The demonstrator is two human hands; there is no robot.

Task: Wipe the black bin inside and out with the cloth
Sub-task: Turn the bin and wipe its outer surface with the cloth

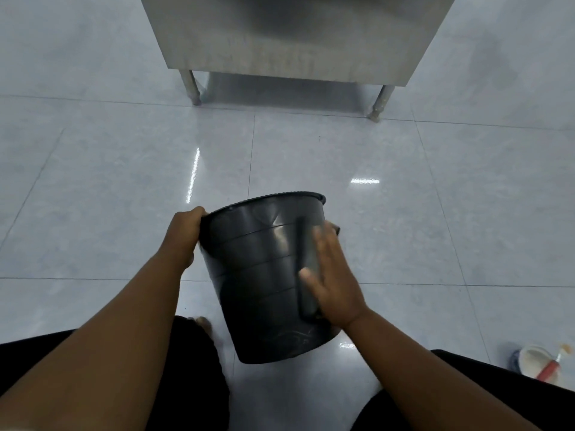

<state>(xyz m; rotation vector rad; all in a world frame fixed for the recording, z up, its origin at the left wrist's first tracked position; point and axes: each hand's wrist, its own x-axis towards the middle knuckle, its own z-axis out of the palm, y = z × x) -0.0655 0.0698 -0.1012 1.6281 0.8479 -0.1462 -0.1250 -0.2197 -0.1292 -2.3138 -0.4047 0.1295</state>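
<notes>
Left hand (186,229): grip closed over the rim of the black bin (267,275) on its left side; fingers curl over the edge and go out of sight inside the mouth, thumb side outward. Forearm runs down to the lower left corner.

Black bin: held off the tiled floor (124,181), tilted with its mouth pointing away from the camera and its base toward the person. Ribbed rim at the far end, stepped rings round the wall, base low and near, between the knees. A raised vertical strip runs down the wall under the right hand.

Right hand (331,275): grip open, palm flat against the bin's right outer wall, fingers spread and pointing toward the rim, thumb lying along the vertical strip. Fingertips blurred.

Cloth (336,228): cannot confirm. A small dark bit shows past the right fingertips at the bin's edge; too little is visible to tell what it is. Nothing clearly pinned under the palm.

Legs (199,353): dark trousers at both lower corners; bare toes show just left of the bin's base.

Steel cabinet (295,35): top centre, on short metal legs, well apart from the bin.

Slipper (535,362): white with a red strap, on the floor at the lower right edge.
</notes>
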